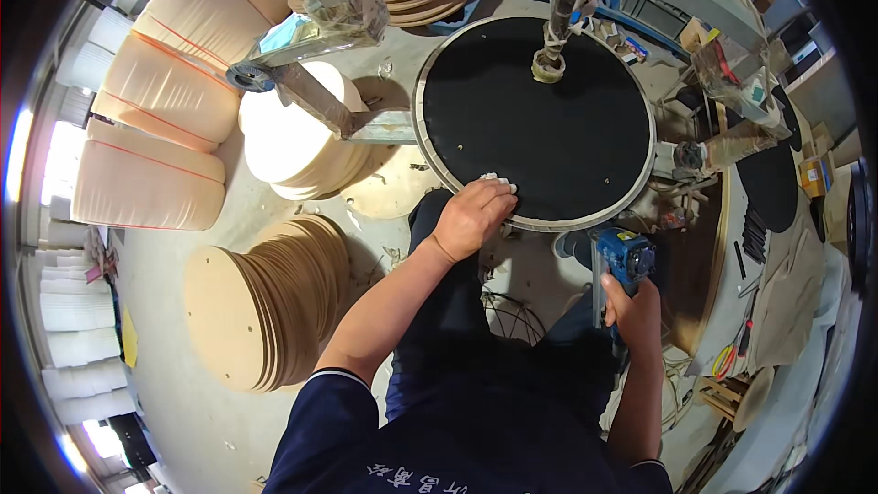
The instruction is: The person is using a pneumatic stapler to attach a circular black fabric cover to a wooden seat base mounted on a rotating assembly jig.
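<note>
A round black fabric-covered disc [549, 128] with a pale rim lies on a metal stand in front of me. My left hand [474, 218] is at its near left edge, fingers curled and pressed together. A small white scrap or wrapping [499, 181] shows at the fingertips; what exactly they pinch is hidden. My right hand [633, 309] is closed round the grip of a blue staple gun [626, 261], held upright just off the disc's near right edge.
Left of me stand a stack of brown round boards [261, 302] and a pile of pale foam discs [306, 137]. Wrapped cream rolls [151, 178] line the far left. A padded post [551, 59] comes down over the disc. Scissors [724, 361] lie on the right-hand bench.
</note>
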Motion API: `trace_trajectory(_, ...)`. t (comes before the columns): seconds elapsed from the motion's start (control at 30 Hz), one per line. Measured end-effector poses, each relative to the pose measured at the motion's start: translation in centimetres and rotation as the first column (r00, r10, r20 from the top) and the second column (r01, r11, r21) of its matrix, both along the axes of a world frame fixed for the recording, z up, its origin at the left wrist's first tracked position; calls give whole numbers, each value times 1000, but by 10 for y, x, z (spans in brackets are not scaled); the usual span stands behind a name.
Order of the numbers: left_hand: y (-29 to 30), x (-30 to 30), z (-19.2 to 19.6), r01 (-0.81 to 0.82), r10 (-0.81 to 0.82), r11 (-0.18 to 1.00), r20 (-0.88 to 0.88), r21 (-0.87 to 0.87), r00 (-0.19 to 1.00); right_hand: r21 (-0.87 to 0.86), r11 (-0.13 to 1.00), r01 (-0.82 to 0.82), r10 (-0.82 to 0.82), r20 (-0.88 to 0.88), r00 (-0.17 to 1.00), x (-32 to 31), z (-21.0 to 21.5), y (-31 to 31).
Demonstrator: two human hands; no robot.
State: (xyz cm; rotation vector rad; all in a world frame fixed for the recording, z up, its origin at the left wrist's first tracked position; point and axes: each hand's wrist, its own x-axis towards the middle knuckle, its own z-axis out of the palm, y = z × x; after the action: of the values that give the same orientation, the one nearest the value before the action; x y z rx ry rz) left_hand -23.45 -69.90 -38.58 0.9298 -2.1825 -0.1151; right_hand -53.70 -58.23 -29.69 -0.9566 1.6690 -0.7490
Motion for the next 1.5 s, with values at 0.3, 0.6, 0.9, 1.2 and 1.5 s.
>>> trace_trajectory(0.3,3,-22,-1,-39,40,999,33,-35,999,0,998,-66,66,-11,998,0,-1,5)
trace_trajectory(0.6,6,-36,10,-36,43,997,114,-65,993,27,1000,5,-6,46,999,1,4,4)
trace_trajectory(0.9,6,-33,0,102,-101,995,53,-17,994,69,997,-35,35,8,999,-3,2,2)
trace_trajectory(1.2,14,-29,0,78,-79,997,119,12,990,39,999,20,-19,-11,1000,-4,7,-12)
trace_trajectory(1.5,30,-22,5,47,-62,996,226,74,972,12,995,101,-99,-125,987,-32,26,-44)
